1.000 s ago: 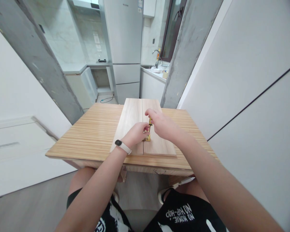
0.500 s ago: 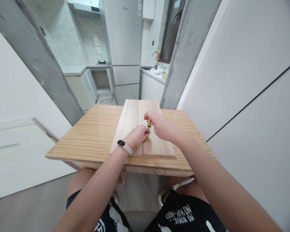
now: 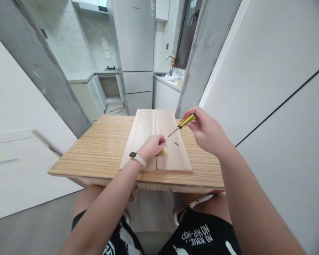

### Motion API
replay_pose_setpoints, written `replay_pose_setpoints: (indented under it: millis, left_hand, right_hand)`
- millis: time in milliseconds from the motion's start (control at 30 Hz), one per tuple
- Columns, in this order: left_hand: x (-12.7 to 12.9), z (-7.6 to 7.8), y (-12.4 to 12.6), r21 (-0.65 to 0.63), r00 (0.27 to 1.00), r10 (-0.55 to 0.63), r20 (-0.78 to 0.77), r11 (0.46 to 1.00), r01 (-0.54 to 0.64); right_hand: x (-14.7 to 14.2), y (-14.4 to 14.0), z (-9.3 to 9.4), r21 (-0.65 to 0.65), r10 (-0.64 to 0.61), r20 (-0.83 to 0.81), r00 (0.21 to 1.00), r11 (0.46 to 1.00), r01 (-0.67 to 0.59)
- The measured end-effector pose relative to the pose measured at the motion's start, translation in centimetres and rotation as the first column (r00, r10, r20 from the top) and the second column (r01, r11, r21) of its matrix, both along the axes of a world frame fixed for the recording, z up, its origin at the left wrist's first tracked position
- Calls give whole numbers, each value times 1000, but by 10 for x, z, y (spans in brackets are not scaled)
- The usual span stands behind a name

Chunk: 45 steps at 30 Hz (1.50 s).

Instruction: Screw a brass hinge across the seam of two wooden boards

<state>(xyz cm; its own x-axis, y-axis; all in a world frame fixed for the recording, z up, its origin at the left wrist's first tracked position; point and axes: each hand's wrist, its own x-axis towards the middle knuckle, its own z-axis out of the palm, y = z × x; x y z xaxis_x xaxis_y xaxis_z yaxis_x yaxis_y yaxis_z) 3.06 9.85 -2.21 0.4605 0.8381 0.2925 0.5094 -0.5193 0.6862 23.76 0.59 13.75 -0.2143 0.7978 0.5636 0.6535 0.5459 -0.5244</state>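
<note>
A yellow-and-black screwdriver [image 3: 186, 121] is gripped by its handle in my right hand [image 3: 206, 131], above the right board. Its shaft slants down to the left, the tip just short of my left fingers. My left hand [image 3: 154, 144] is closed in a pinch, and a thin screw [image 3: 165, 145] pokes out from the fingertips. Under it, a brass hinge [image 3: 161, 153] lies near the seam between two pale wooden boards [image 3: 143, 129]; part of it is covered by my fingers. A few loose screws [image 3: 177, 143] lie on the right board.
The boards rest side by side on a wood-grain table [image 3: 101, 141] with a drawer under its front edge. Beyond the table stands a silver fridge [image 3: 136, 39], with a sink counter [image 3: 167, 83] to its right. A white panel [image 3: 276, 88] rises on the right.
My right hand has lifted the screwdriver away from the hinge, up and to the right, tilting it from upright to slanted. The loose screws now show. My left hand has stayed near the hinge.
</note>
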Motion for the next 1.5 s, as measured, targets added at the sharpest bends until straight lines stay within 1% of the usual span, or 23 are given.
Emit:
replay_pose_setpoints:
  millis: [133,267,400,500,567,633,700,800,900,1000,1067,1167,1233,1300,1367,1400,1433,1500]
  left_hand:
    - [19,2,10,-29,997,-76,1,997,76]
    - [40,0,20,11,988,-116,-98,993,118]
    - [52,-5,28,59,974,-119,-193,989,132]
    - [56,-10,31,76,968,-101,-229,990,122]
    - [57,-11,32,84,966,-99,-240,989,122]
    - [56,-11,32,89,969,-97,-226,989,119]
    - [50,-7,31,83,981,-80,-179,992,96]
    - [31,2,28,58,998,-32,-59,998,35]
    - [1,11,23,-5,998,25,64,1000,-25]
    - [-32,12,13,-19,993,62,100,998,-60]
    - [-52,8,5,-32,990,102,102,995,-99]
    - [-76,-3,-8,-53,984,142,109,989,-137]
    - [-85,-12,-15,-86,982,156,102,985,-148]
    - [-91,-19,-20,-110,980,176,95,980,-165]
    - [-93,-23,-23,-113,978,186,91,978,-175]
    - [-93,-25,-23,-106,978,188,92,978,-178]
    - [-93,-27,-24,-96,977,192,95,978,-183]
    - [-93,-29,-25,-76,975,198,103,979,-191]
  right_hand:
    - [26,-10,-24,-10,-86,-169,982,996,85]
    - [45,-27,-49,-12,-212,-256,943,976,216]
    - [57,-45,-64,-55,-274,-307,911,961,271]
    - [63,-51,-71,-80,-299,-322,898,954,289]
    - [66,-51,-75,-95,-294,-335,895,956,278]
    - [66,-49,-78,-114,-281,-351,893,960,257]
    - [64,-46,-81,-125,-263,-379,887,964,233]
    - [53,-40,-82,-101,-226,-448,865,974,203]
    - [35,-34,-81,-59,-185,-530,828,982,182]
    - [13,-23,-82,-53,-142,-597,789,989,137]
    - [-5,-13,-84,-41,-87,-643,761,996,79]
    - [-35,3,-83,-17,19,-717,697,999,-45]
    - [-56,13,-78,-3,44,-755,654,997,-71]
    - [-75,23,-73,-21,41,-828,560,994,-103]
    - [-91,33,-68,-75,12,-896,444,981,-178]
    - [-98,37,-67,-104,-6,-916,402,969,-222]
    - [-105,42,-67,-126,-19,-928,373,956,-264]
    - [-115,49,-71,-144,-22,-938,345,933,-331]
